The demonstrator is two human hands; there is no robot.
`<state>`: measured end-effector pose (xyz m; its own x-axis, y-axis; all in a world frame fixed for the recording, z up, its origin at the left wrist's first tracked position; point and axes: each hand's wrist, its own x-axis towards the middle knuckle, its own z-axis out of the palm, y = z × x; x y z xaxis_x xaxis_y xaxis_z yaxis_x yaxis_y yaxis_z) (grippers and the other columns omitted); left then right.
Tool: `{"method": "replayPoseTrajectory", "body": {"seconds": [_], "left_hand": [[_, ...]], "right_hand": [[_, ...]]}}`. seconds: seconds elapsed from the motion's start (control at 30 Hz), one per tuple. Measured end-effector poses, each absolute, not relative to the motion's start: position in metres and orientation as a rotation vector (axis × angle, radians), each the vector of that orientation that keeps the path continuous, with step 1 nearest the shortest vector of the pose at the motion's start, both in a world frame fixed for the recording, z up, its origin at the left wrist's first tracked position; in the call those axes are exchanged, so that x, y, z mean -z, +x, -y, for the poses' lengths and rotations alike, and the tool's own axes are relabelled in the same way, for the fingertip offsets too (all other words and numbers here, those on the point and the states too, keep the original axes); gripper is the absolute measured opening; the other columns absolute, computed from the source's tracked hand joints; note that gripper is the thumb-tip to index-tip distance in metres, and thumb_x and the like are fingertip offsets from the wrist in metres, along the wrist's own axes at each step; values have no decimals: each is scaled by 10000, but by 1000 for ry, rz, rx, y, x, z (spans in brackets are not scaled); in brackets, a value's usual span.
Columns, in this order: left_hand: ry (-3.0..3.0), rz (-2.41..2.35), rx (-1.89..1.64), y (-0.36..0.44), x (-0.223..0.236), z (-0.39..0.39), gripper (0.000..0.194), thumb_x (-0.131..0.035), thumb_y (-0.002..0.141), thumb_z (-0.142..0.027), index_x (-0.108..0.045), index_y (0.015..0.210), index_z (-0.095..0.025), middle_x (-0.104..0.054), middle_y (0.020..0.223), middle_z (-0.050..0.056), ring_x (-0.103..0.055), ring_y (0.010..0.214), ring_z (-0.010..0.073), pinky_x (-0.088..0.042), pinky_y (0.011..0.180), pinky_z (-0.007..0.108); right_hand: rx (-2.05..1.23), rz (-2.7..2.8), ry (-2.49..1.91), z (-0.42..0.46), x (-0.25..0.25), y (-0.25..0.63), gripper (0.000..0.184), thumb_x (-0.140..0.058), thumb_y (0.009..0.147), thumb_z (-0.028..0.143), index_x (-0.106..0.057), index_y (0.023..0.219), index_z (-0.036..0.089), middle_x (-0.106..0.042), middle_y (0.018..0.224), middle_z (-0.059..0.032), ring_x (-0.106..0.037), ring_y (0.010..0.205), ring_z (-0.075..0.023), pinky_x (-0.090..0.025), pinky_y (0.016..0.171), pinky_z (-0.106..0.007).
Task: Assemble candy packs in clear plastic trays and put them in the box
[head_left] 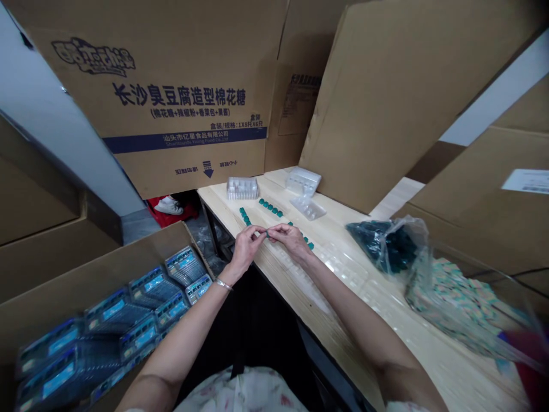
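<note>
Head view: we hold our left hand [245, 249] and our right hand [290, 239] together over the table [281, 274], fingertips meeting; between them we pinch a small green piece [268, 234], the left gripping it from one side and the right from the other; a bracelet [223, 284] circles our left wrist.

Around our hands we have short rows of green pieces [270, 208] laid on the wood, one row beyond our left fingers, one farther back, another partly hidden behind our right hand; past them stand a clear ribbed container [242, 189] and a clear box [302, 181], with a clear molded tray [307, 208] lying just in front of the box; to the right we see a bag of dark teal pieces [392, 246], and beside it a clear bag with many pastel pieces [457, 289]; transparent sheets lie on the tabletop nearer to us, too glossy to make out fully.

Down on our left, an open carton [38, 303] holds stacked blue packs [150, 283]; behind the table rises a large printed cardboard box [184, 57], with a plain cardboard panel [381, 97] leaning to its right; a white shoe [168, 205] shows over something red near the floor.
</note>
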<state>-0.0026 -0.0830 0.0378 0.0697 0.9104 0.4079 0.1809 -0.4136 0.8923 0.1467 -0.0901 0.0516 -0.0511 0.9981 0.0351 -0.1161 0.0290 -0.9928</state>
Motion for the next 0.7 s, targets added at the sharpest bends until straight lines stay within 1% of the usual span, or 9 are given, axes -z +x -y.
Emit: {"method": "replayPoseTrajectory", "body": {"seconds": [0.03, 0.1, 0.17, 0.2, 0.3, 0.37, 0.47, 0.57, 0.7], "left_hand": [[1661, -1089, -1392, -3, -38, 83, 82, -660, 723, -267, -690, 765, -204, -624, 718, 13, -458, 561, 109, -370, 588, 227], [1551, -1081, -1384, -4, -37, 82, 113, -679, 704, -262, -695, 806, -214, -633, 729, 11, -443, 546, 108, -361, 574, 223], [1433, -1081, -1354, -7, -33, 81, 196, -716, 656, -234, -695, 851, -223, -641, 770, 12, -430, 533, 105, -358, 561, 219], [1402, -1084, -1325, -8, -30, 81, 209, -728, 633, -212, -698, 839, -226, -643, 788, 16, -440, 545, 111, -366, 568, 220], [1465, -1081, -1203, -14, -16, 83, 137, -725, 610, -155, -703, 720, -232, -649, 823, 46, -530, 704, 172, -419, 657, 244], [1549, -1054, -1148, -15, -7, 86, 132, -711, 624, -144, -705, 714, -241, -653, 859, 61, -558, 849, 212, -439, 736, 268], [1643, -1019, -1100, -14, 1, 91, 130, -690, 662, -150, -710, 747, -247, -653, 885, 64, -572, 912, 210, -442, 781, 262], [1673, -1020, -1062, -10, 2, 94, 100, -675, 688, -165, -708, 735, -246, -649, 916, 61, -581, 897, 193, -443, 770, 239], [1514, -1046, -1057, -8, 1, 97, 69, -695, 664, -177, -689, 675, -244, -637, 905, 62, -581, 906, 204, -463, 702, 225]], "right_hand": [[-1284, 1194, -1073, 90, -52, 147, 274, -754, 599, 361, -688, 758, 147, -651, 638, -3, -577, 600, -107, -470, 667, -268], [-1273, 1216, -1073, 84, -53, 150, 294, -746, 601, 376, -688, 785, 153, -664, 680, -11, -582, 614, -111, -475, 667, -268], [-1185, 1242, -1112, 74, -52, 157, 307, -744, 595, 376, -687, 804, 158, -680, 743, -25, -591, 641, -120, -480, 676, -273], [-1110, 1263, -1151, 68, -50, 162, 298, -743, 592, 368, -687, 796, 159, -684, 757, -31, -595, 651, -127, -480, 677, -276], [-862, 1382, -1280, 48, -36, 174, 196, -730, 591, 304, -684, 709, 155, -674, 716, -33, -596, 657, -147, -470, 671, -283], [-738, 1513, -1331, 39, -23, 178, 121, -704, 612, 255, -685, 681, 157, -658, 687, -26, -590, 653, -152, -461, 665, -282], [-614, 1699, -1364, 34, -5, 176, 83, -676, 659, 227, -693, 705, 161, -651, 706, -26, -586, 660, -148, -454, 668, -276], [-517, 1845, -1366, 35, 3, 167, 69, -679, 683, 216, -692, 724, 162, -647, 724, -30, -583, 680, -143, -449, 680, -266], [-383, 2037, -1358, 38, 2, 160, 46, -659, 721, 173, -693, 746, 154, -639, 747, -44, -576, 711, -143, -435, 694, -259]]}}
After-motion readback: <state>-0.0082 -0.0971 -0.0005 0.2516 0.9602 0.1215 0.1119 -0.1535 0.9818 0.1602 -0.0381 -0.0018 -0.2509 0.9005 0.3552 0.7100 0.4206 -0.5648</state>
